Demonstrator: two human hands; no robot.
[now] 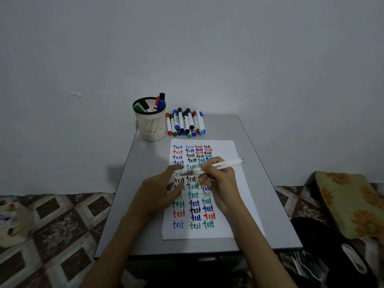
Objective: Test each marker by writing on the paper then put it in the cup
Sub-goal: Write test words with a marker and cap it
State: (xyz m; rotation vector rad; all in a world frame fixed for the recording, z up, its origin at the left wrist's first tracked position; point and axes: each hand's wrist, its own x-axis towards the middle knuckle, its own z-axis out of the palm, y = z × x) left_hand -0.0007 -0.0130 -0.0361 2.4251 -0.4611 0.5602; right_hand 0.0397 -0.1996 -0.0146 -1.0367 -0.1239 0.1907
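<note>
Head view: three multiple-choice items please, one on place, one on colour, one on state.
1. Where is the cup? A) on a shelf B) left of the loose markers C) on a chair
2. What colour is the rear end of the marker being held? A) red B) blue C) green
3. What is the right hand doing? A) gripping the marker B) lying flat C) lifting the cup
Key: B, it stands just left of the loose markers; C, a green end shows beyond the hand; A, the hand curls round the barrel.
</note>
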